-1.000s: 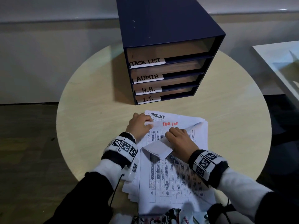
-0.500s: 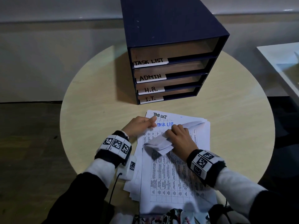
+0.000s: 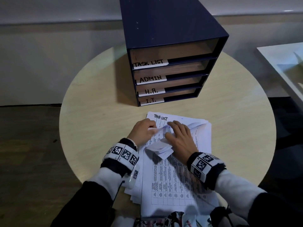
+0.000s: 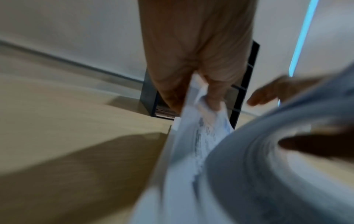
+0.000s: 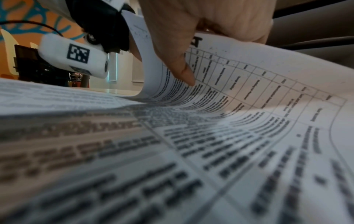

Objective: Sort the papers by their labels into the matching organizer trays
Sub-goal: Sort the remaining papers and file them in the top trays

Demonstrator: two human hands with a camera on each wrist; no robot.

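Observation:
A dark blue organizer point(image 3: 164, 30) stands at the back of the round table point(image 3: 98, 112), its trays labelled TASK LIST point(image 3: 150, 63), ADMIN point(image 3: 150, 78), H.R. point(image 3: 151, 91) and I.T. point(image 3: 150, 100). In front lies a stack of printed papers point(image 3: 170, 181). My left hand point(image 3: 153, 128) pinches the top edge of one sheet point(image 4: 206, 128). My right hand point(image 3: 168, 129) holds a bundle of folded-back sheets point(image 3: 159, 147), thumb point(image 5: 182, 66) inside the curl. A sheet marked TASK LIST in black point(image 3: 161, 117) shows beyond both hands.
A white surface point(image 3: 282, 59) stands off the table at the right. Dark floor lies to the left. Patterned cloth point(image 3: 172, 218) covers the stack's near end at the table's front edge.
My left hand has curled onto a sheet's top edge and lifted it. My right fingers have stretched leftward over the fold, hiding most of the blue TASK LIST label.

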